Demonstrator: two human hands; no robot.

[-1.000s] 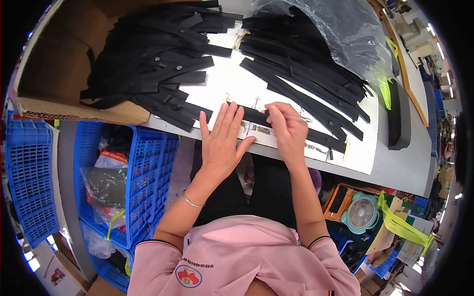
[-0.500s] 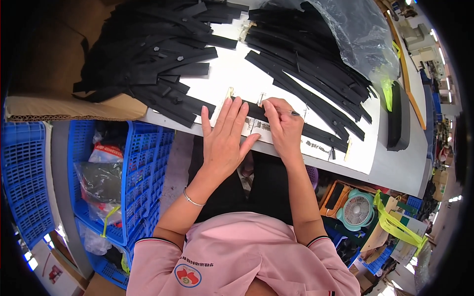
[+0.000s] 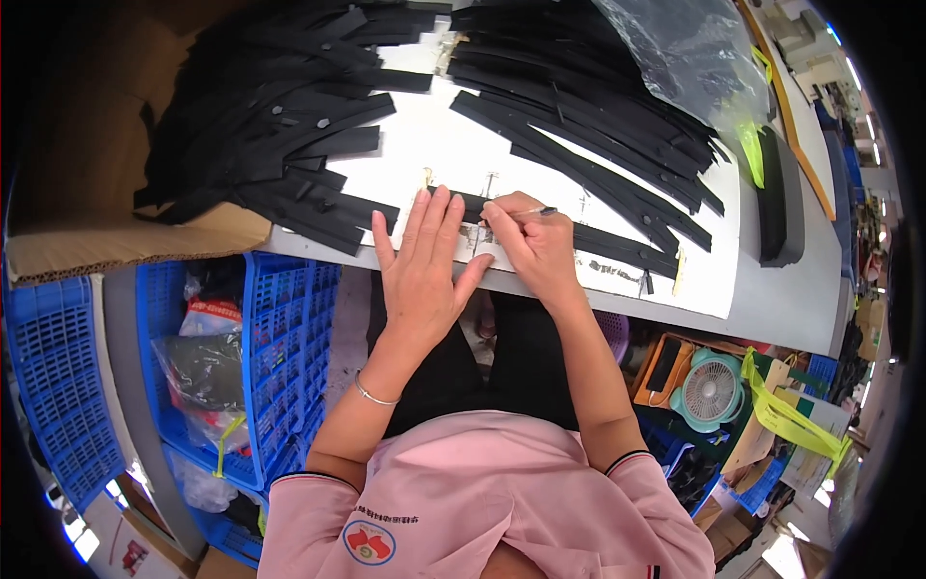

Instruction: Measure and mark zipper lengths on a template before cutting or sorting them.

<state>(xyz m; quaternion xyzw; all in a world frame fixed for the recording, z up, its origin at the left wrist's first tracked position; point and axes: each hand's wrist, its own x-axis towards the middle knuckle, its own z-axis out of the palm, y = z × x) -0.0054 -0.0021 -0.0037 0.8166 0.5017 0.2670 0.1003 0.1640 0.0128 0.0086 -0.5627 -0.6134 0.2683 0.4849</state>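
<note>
Right hand: my right hand [image 3: 533, 246] has edged slightly left along the black strip [image 3: 627, 249] compared with half a second ago, bringing it nearer the left hand [image 3: 422, 261].
View: the things on the desk [image 3: 801, 299] sit a little further left for me than before, so the head camera has shifted.
Unchanged: the left hand covers about the same stretch of strip.
Left fingers: stretched out palm down over the strip, the three middle ones close together, thumb and little finger spread apart.
Right fingers: clamped on a slim pen-like tool [image 3: 540, 210] with its dark end toward the desk's right edge; I cannot make out the other end.
Strip under the hands: one, lying on the white board [image 3: 712, 275] along the desk's near edge, its middle hidden from me by the right hand.
Heaps: two; the left heap [image 3: 251, 145] spills from the cardboard box [image 3: 106, 241] at the desk's left edge, the right heap [image 3: 579, 87] lies toward the far edge. I cannot count their strips.
Small grey pieces: I count two [image 3: 323, 124], on the left heap.
Desk's right side: one black block [image 3: 779, 203], one clear bag [image 3: 685, 58].
Below the near edge: one fan [image 3: 712, 389].
</note>
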